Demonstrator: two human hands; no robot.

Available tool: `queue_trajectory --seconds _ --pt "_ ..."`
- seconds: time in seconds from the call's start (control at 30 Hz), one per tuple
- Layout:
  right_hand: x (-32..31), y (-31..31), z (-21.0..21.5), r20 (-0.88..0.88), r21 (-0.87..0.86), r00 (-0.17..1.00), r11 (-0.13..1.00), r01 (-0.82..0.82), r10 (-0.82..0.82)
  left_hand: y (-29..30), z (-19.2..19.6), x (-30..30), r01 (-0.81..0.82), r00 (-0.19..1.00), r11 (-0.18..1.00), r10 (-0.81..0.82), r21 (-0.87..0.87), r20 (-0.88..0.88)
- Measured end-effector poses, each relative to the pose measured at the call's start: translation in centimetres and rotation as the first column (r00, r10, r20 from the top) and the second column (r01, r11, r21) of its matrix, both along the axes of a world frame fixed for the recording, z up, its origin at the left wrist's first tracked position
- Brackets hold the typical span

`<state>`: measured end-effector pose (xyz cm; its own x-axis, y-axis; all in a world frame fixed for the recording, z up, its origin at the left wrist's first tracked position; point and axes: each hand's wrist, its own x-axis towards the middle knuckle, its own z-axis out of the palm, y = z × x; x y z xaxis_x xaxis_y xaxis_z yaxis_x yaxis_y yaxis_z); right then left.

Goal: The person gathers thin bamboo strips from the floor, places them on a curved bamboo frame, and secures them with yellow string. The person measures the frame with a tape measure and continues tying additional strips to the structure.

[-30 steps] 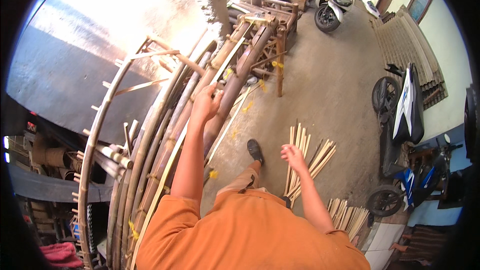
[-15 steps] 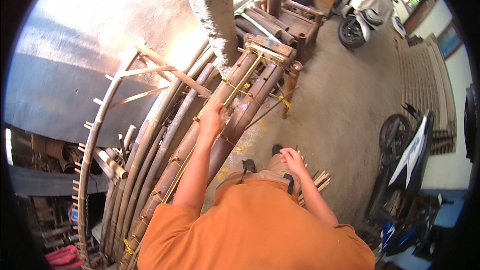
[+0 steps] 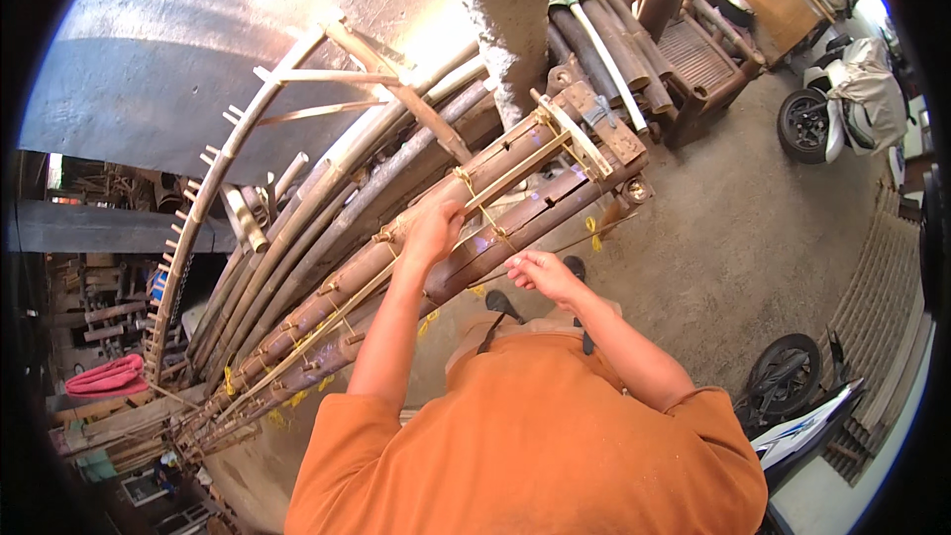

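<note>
A long frame of two brown bamboo poles [image 3: 560, 200] slants across the view, with yellow ties [image 3: 464, 176] along it and a wooden end block [image 3: 604, 129] at its far right end. Between the poles runs a thin pale bamboo strip [image 3: 513, 176]. My left hand [image 3: 434, 236] is closed around this strip, resting against the left pole. Close to the right pole is my right hand [image 3: 543, 275], its fingers curled and pinched together; what they hold, if anything, is too small to make out.
Loose bamboo poles [image 3: 342, 173] and a curved, pegged bamboo frame [image 3: 188, 228] lie to the left. A concrete pillar [image 3: 505, 30] stands ahead. Thick bamboo pieces [image 3: 609, 35] are stacked beyond. Motorbikes [image 3: 862, 104] and a pile of slats [image 3: 877, 317] are on the right.
My right hand has risen from beside my thigh to the right pole. My left hand stays on the strip. The view has turned, so the frame lies more crosswise.
</note>
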<state>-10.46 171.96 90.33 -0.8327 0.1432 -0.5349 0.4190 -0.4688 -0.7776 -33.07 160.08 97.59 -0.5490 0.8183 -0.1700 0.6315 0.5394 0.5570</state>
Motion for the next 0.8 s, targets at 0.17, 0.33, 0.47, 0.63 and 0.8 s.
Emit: queue_trajectory --seconds 0.17,0.33,0.47,0.63,0.8 --pt "-2.1 0.1 4.6 0.239 -0.605 0.767 0.526 0.598 -0.596 2.1 -2.9 3.5 -0.186 0.979 0.975 0.195 0.121 -0.064" --pt "-10.0 -3.2 8.4 -0.17 -0.727 0.562 0.488 0.482 -0.809 1.7 -6.7 3.6 -0.013 0.925 0.951 0.13 0.31 -0.358" --pt "-16.5 -1.4 12.5 -0.401 0.515 0.834 0.846 -0.136 0.378 2.7 -7.5 4.9 -0.162 0.986 0.836 0.162 0.524 0.046" --pt "-17.9 4.6 11.4 0.234 0.968 0.912 0.008 -0.251 0.336 2.2 -7.0 4.6 -0.144 0.911 0.826 0.326 0.545 -0.253" --pt "-17.4 4.7 7.2 0.212 0.886 0.965 0.385 -0.257 0.156 2.5 -6.9 4.6 -0.184 0.916 0.851 0.33 0.493 -0.227"
